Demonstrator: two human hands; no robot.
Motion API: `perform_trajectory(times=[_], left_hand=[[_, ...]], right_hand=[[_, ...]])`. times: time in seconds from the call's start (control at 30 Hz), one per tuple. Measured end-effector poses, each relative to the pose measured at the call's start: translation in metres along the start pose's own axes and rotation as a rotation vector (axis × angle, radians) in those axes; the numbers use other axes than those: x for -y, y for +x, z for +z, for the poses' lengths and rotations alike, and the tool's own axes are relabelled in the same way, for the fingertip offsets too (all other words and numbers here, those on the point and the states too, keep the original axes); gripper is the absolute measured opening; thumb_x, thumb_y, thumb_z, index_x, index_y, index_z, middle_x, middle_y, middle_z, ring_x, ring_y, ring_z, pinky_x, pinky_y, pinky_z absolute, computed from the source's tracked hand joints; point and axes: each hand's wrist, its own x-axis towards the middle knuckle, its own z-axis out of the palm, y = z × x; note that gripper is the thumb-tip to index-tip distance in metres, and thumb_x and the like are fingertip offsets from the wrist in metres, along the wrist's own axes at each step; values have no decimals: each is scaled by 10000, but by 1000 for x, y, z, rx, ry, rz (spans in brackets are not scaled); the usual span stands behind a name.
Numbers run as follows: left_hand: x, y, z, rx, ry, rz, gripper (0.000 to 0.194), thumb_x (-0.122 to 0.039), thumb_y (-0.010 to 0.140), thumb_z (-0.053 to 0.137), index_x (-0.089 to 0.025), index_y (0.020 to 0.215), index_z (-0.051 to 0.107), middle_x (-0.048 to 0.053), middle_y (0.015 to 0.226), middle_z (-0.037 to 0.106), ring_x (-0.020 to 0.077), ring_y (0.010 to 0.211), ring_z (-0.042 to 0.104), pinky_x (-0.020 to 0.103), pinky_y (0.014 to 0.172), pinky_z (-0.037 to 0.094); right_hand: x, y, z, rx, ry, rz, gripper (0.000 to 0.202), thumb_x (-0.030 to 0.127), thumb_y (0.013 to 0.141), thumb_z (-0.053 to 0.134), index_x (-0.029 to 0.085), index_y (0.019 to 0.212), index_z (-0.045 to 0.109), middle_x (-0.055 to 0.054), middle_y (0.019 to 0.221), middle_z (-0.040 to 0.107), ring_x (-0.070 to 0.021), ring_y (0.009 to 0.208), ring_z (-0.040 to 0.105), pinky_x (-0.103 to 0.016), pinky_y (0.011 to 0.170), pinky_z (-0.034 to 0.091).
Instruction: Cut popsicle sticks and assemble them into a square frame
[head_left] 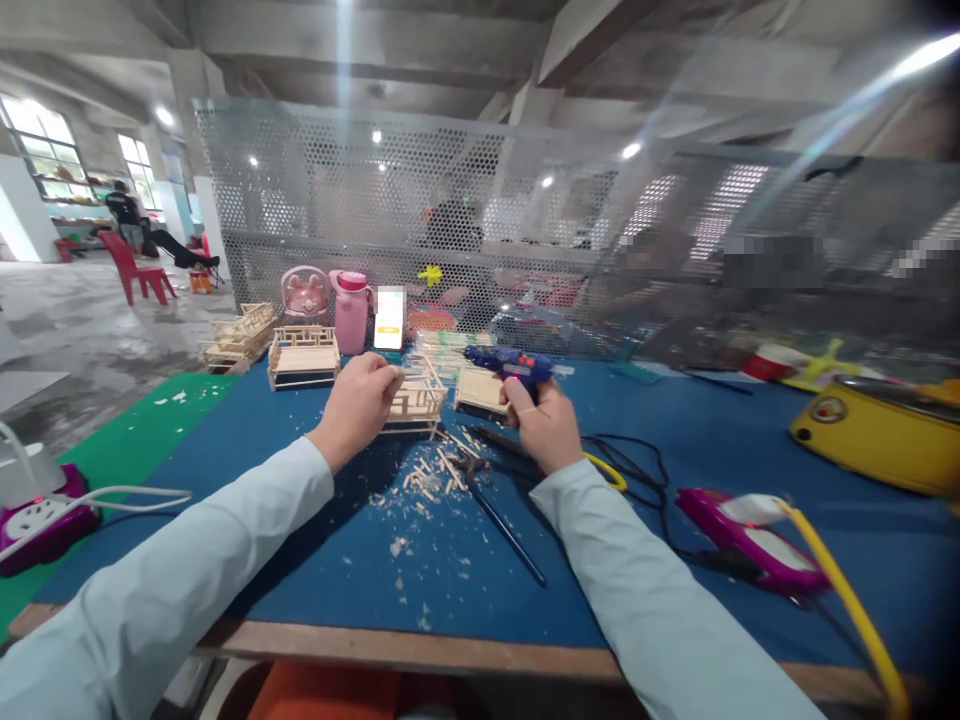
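My right hand (546,425) is wrapped round a blue glue gun (517,362), its nozzle pointing left. My left hand (358,405) is closed in a pinch beside a small frame of wooden sticks (421,402); whatever lies between its fingertips is too small to make out. The hand hides part of that frame. Just below the glue gun sits a flat wooden-stick panel (480,392). In front of the hands, cut stick pieces (429,478) lie scattered around dark-handled pliers (495,515).
More stick models (304,355) stand at the back left, near a pink bottle (350,312) and a lit phone (388,318). Purple power strips (750,545) with cables lie right and left. A yellow pot (877,435) stands far right. Behind rises a perforated metal screen (337,170).
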Motion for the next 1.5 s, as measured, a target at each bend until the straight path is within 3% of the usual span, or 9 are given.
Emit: perform_trajectory(times=[0.2, 0.57, 0.77, 0.87, 1.0, 1.13, 1.27, 1.37, 1.5], left_hand=[[-7, 2, 4, 110, 83, -4, 207, -126, 808, 462, -152, 769, 664, 110, 949, 609, 217, 900, 536, 349, 808, 441], [-4, 0, 8, 162, 104, -7, 212, -179, 823, 457, -181, 823, 669, 113, 1051, 608, 254, 995, 524, 454, 887, 390], [-3, 1, -6, 180, 29, -10, 352, -201, 772, 499, -212, 1120, 555, 98, 1228, 530, 281, 1200, 400, 556, 1014, 218], [7, -3, -16, 71, -76, 6, 374, -184, 764, 474, -192, 1134, 530, 90, 1191, 543, 241, 1168, 428, 474, 1014, 277], [27, -19, -18, -104, -154, -56, 255, -224, 790, 474, -170, 1011, 589, 91, 1036, 590, 208, 1023, 510, 371, 927, 388], [38, -30, -7, -64, -182, -133, 219, -306, 811, 518, -174, 949, 626, 81, 958, 612, 204, 951, 529, 358, 875, 416], [38, -28, 0, -50, -206, -162, 183, -302, 823, 525, -191, 865, 663, 62, 908, 618, 191, 906, 536, 349, 843, 426], [37, -25, 2, -46, -202, -185, 173, -292, 821, 530, -200, 826, 677, 55, 891, 613, 190, 891, 535, 351, 829, 427], [37, -25, 2, -59, -221, -215, 168, -280, 809, 546, -189, 817, 687, 63, 918, 606, 197, 914, 529, 357, 843, 420]], right_hand=[[-14, 6, -10, -55, 23, 100, 365, 538, 776, 460, 192, 667, 494, 38, 468, 477, -105, 386, 427, -255, 473, 364], [-12, 6, -11, -57, -28, 83, 370, 520, 788, 433, 186, 659, 528, 32, 447, 467, -119, 402, 430, -265, 503, 377], [-26, 12, -14, -95, -284, 49, 388, 466, 810, 393, 157, 953, 578, -97, 774, 650, -221, 685, 594, -326, 634, 435], [-35, 20, -13, -34, -559, 61, 431, 390, 810, 391, 156, 1163, 465, -142, 940, 650, -269, 784, 610, -362, 658, 434], [-52, 32, -7, 167, -842, 93, 393, 324, 813, 375, 126, 1137, 475, -193, 1043, 610, -295, 844, 608, -389, 674, 433], [-59, 40, -10, 292, -945, 119, 391, 300, 773, 441, 133, 1116, 527, -196, 1095, 595, -333, 939, 574, -436, 708, 436], [-24, 37, -7, 76, -778, -176, 391, 274, 773, 464, 151, 1133, 555, -168, 1218, 546, -320, 1073, 516, -462, 835, 411], [7, 27, 14, 251, -380, -441, 274, 297, 847, 409, 206, 934, 652, -83, 1053, 655, -219, 1032, 555, -399, 903, 398], [19, 15, 44, 350, -153, -439, 221, 294, 840, 460, 209, 835, 663, -54, 901, 681, -189, 891, 589, -368, 826, 433]])
